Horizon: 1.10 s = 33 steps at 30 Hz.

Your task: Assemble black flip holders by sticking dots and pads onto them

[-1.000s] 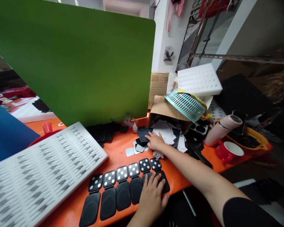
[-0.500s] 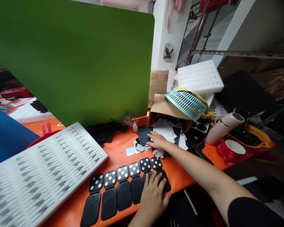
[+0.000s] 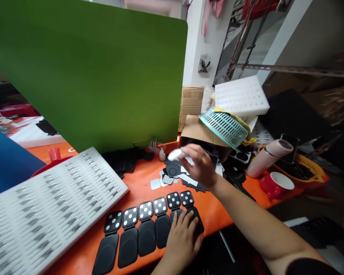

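My right hand (image 3: 199, 164) is raised over the pile at the back of the table, fingers closed on a white wad (image 3: 176, 154). The wad is blurred; whether it is tissue or cloth I cannot tell. Below it lie black sheets with ring marks (image 3: 173, 170), white paper pieces and small pale rounded squares (image 3: 155, 184). My left hand (image 3: 182, 236) lies flat, fingers spread, across the two rightmost black hinged pieces. Several such pieces (image 3: 127, 247) stand in a row, their small upper flaps (image 3: 145, 210) dotted white.
A white slotted foam tray (image 3: 60, 206) fills the left. Behind stands a green panel (image 3: 103, 76). A small white bottle (image 3: 162, 154) sits near its foot. Rightward are a cardboard box (image 3: 193, 128), a turquoise basket (image 3: 225, 128), a pink flask (image 3: 269, 156) and a red mug (image 3: 276, 183).
My right hand has lifted from the pile and closed on a white wad; the crumpled white thing near its wrist is gone from the table. My left hand stays on the black pieces.
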{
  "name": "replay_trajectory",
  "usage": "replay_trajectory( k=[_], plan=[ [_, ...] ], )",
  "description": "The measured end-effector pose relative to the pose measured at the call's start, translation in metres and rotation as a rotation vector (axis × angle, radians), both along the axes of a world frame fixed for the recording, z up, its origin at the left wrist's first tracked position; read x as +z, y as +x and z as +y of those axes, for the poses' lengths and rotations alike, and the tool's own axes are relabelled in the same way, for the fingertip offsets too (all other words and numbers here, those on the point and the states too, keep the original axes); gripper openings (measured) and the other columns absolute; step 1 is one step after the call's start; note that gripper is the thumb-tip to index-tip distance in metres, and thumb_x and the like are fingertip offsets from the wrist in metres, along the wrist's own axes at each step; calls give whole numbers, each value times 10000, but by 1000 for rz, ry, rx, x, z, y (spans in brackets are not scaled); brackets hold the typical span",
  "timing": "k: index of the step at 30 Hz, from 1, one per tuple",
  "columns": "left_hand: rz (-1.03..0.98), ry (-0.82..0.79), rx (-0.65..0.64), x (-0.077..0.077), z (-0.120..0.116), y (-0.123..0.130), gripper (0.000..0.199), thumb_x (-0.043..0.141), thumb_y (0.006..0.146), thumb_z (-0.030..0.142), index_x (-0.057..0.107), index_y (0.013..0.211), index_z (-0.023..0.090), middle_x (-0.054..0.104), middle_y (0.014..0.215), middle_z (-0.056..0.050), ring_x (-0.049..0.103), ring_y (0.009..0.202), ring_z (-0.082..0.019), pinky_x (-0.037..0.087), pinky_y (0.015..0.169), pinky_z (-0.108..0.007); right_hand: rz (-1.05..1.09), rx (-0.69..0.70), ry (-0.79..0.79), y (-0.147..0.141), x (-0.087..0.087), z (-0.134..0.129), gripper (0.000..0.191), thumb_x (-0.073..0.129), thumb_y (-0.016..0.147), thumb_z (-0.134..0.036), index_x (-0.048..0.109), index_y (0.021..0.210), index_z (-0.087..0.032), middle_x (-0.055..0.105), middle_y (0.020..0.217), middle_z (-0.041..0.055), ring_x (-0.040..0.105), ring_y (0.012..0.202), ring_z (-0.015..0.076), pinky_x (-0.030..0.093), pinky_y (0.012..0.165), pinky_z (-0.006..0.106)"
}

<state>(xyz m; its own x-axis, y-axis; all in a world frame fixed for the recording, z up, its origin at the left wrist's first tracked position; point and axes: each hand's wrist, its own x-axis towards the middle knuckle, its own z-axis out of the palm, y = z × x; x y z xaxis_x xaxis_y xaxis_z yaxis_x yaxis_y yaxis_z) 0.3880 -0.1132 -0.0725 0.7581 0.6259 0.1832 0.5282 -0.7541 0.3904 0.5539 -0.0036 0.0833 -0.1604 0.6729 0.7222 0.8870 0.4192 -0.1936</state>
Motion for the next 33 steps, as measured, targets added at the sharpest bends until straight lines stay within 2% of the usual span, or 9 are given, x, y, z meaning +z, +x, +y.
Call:
replay_trajectory(
  k=[2, 4, 7, 9, 11, 14, 21, 27, 33],
  plan=[
    [8, 8, 2, 1, 0, 0, 429, 433, 820, 470, 440, 1212, 295, 431, 1292, 3, 342, 1201, -251, 258, 1006, -515, 5, -117, -91, 0, 16, 34, 373, 407, 859, -239, 363, 1228, -207, 445, 1190, 89, 404, 1126, 193, 339, 952, 351],
    [14, 19, 3, 3, 0, 0, 432, 441, 814, 476, 444, 1208, 298, 431, 1292, 6, 352, 1194, -248, 267, 1003, -509, -20, -203, -322, 5, 14, 59, 526, 430, 838, -233, 241, 1325, -165, 373, 1270, 120, 365, 1165, 224, 331, 949, 370],
    [11, 40, -6, 3, 0, -1, 443, 460, 804, 475, 446, 1209, 296, 431, 1292, 4, 368, 1181, -246, 289, 992, -495, -96, -168, -630, 12, -24, 62, 669, 513, 780, -279, 190, 1360, -198, 279, 1366, 100, 269, 1235, 236, 267, 991, 363],
    [8, 48, -9, 3, -1, -1, 444, 468, 802, 466, 445, 1211, 294, 432, 1291, 5, 366, 1181, -246, 289, 993, -490, -147, -83, -752, 17, -59, 45, 650, 515, 773, -350, 231, 1349, -252, 262, 1389, 62, 222, 1264, 224, 219, 1013, 359],
    [10, 44, -4, 2, -1, 0, 442, 465, 804, 462, 445, 1211, 293, 432, 1290, 5, 359, 1186, -248, 277, 998, -496, -222, -57, -923, 24, -89, 24, 806, 612, 668, -444, 223, 1353, -272, 152, 1433, 61, 104, 1301, 264, 130, 1032, 418],
    [19, 28, 3, 2, 0, 0, 442, 452, 807, 472, 443, 1211, 292, 431, 1290, 4, 350, 1191, -251, 274, 997, -503, -261, -109, -1071, 35, -114, 7, 985, 650, 563, -543, 157, 1370, -269, 30, 1450, 71, -11, 1308, 297, 22, 1019, 493],
    [13, 44, -8, 1, -1, 0, 442, 458, 810, 459, 440, 1215, 283, 428, 1292, -2, 345, 1196, -251, 279, 996, -490, -315, 32, -958, 38, -116, 20, 660, 483, 726, -463, 260, 1333, -331, 118, 1444, 12, 43, 1310, 266, -45, 1001, 511],
    [36, 34, -4, 2, 0, 1, 443, 452, 806, 475, 439, 1214, 302, 425, 1297, 11, 352, 1194, -253, 278, 994, -502, -299, -55, -942, 26, -120, 42, 635, 474, 731, -331, 273, 1332, -301, 189, 1428, 23, 105, 1305, 245, -4, 1003, 521],
    [34, 40, -8, 5, 0, 1, 448, 464, 800, 471, 447, 1213, 299, 425, 1301, 8, 381, 1173, -257, 301, 983, -491, -385, -107, -828, 30, -126, 51, 475, 364, 848, -305, 317, 1319, -268, 360, 1343, 94, 329, 1215, 246, 215, 973, 447]
  ],
)
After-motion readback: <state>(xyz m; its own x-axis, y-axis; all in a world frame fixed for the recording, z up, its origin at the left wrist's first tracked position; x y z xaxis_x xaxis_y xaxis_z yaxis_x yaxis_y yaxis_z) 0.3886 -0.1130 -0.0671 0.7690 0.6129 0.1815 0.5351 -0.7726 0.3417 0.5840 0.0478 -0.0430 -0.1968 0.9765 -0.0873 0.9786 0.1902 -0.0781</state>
